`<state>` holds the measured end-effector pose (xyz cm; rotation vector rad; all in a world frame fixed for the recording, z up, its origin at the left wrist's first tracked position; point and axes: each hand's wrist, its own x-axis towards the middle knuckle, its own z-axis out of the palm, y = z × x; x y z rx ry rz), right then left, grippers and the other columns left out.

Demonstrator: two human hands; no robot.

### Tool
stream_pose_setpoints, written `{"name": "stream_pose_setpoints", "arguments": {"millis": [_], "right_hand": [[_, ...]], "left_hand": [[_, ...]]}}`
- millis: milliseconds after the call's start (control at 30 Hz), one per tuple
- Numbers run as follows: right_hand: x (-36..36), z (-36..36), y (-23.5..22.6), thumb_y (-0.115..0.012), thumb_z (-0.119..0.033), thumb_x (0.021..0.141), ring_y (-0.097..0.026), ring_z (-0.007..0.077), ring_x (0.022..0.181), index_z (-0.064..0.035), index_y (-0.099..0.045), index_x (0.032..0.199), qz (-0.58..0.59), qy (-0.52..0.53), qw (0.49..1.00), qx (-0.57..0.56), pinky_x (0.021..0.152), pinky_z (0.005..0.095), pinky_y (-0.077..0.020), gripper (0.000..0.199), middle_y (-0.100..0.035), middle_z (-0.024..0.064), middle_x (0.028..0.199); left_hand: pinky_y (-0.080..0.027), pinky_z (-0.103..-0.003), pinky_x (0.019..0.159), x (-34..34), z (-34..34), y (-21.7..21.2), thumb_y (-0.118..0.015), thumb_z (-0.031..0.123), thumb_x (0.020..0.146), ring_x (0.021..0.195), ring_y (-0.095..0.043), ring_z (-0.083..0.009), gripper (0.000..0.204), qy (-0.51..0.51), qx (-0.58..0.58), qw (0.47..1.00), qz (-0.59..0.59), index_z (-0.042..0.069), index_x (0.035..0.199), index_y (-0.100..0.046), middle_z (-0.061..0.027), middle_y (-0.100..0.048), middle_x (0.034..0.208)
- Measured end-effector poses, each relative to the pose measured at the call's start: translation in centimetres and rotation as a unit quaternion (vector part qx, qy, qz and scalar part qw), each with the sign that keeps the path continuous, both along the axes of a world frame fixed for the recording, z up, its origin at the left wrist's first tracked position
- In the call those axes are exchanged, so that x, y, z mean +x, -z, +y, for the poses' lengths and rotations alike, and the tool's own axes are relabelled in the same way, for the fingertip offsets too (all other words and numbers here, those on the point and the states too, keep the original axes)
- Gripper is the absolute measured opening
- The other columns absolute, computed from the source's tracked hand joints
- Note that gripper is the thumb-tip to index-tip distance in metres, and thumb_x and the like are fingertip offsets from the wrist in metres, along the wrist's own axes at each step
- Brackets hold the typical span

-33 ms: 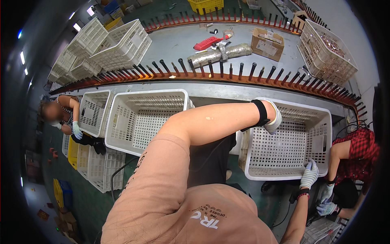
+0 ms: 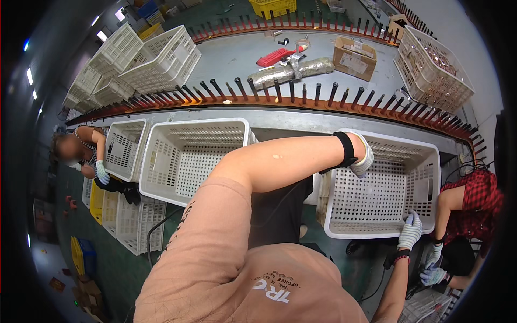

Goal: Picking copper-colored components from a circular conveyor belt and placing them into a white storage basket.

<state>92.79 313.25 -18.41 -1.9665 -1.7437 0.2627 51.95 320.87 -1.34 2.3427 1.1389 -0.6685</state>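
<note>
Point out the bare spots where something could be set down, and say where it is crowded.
The white basket under the left hand looks empty inside; so does the middle basket. The right hand touches the first basket's near rim. Bare grey tabletop lies between the stacked baskets and the foil rolls. Crowded: around the cardboard box, and along the peg rail.

White plastic crate (image 2: 388, 215), rectangular, with slotted lattice walls and floor and a solid rim. Standing upright and open-topped just below the grey conveyor edge, on the right side of the view. Nothing visible inside. Far rim touched by the gloved left hand (image 2: 362, 155), which reaches across from the left with a black wrist strap. Near right corner of the rim gripped by the gloved right hand (image 2: 411, 230), fingers curled over the edge.
</note>
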Motion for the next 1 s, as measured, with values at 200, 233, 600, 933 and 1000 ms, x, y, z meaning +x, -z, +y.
{"name": "stream_pose_setpoints", "arguments": {"millis": [200,233,600,933,1000], "right_hand": [[0.4,0.1,0.4,-0.058,-0.017,0.101,-0.067,0.0257,0.082,-0.0084,-0.076,0.113,-0.009,0.000,1.000,0.007,0.082,0.0410,-0.0524,0.023,-0.073,0.0122,0.089],[0.2,0.1,0.3,-0.058,-0.017,0.101,-0.067,0.0256,0.082,-0.0085,-0.076,0.112,-0.011,0.001,1.000,0.006,0.082,0.0409,-0.0524,0.023,-0.073,0.0120,0.088],[-0.5,-0.2,-0.3,-0.058,-0.016,0.101,-0.067,0.0246,0.081,-0.0078,-0.076,0.112,0.017,0.001,1.000,0.004,0.082,0.0403,-0.0526,0.023,-0.073,0.0113,0.085],[0.0,0.0,0.2,-0.058,-0.015,0.101,-0.066,0.0237,0.079,-0.0071,-0.076,0.112,0.018,-0.001,1.000,0.001,0.081,0.0400,-0.0523,0.023,-0.072,0.0111,0.084],[0.0,0.0,0.2,-0.058,-0.015,0.101,-0.066,0.0235,0.079,-0.0072,-0.076,0.112,0.017,0.000,1.000,0.002,0.081,0.0400,-0.0523,0.023,-0.071,0.0111,0.084]], "left_hand": [[-0.053,-0.047,0.098,0.0,0.1,0.3,-0.061,0.044,0.095,0.116,-0.067,-0.0357,0.050,0.004,0.007,1.000,-0.010,0.005,0.124,-0.073,-0.0165,-0.072,0.124],[-0.053,-0.047,0.098,0.0,0.1,0.3,-0.061,0.045,0.095,0.116,-0.067,-0.0357,0.050,0.006,0.009,1.000,-0.006,0.005,0.124,-0.073,-0.0166,-0.072,0.124],[-0.052,-0.047,0.098,-0.1,-0.2,0.1,-0.060,0.045,0.095,0.117,-0.067,-0.0357,0.051,0.003,0.009,1.000,0.002,0.006,0.125,-0.072,-0.0163,-0.072,0.125],[-0.053,-0.047,0.099,-0.1,-0.3,-0.2,-0.059,0.045,0.096,0.118,-0.067,-0.0359,0.051,0.005,0.009,1.000,0.002,0.006,0.126,-0.072,-0.0158,-0.072,0.126],[-0.053,-0.047,0.099,0.0,-0.3,-0.2,-0.059,0.045,0.096,0.118,-0.067,-0.0359,0.051,0.003,0.010,1.000,0.001,0.006,0.126,-0.072,-0.0156,-0.072,0.126]]}}
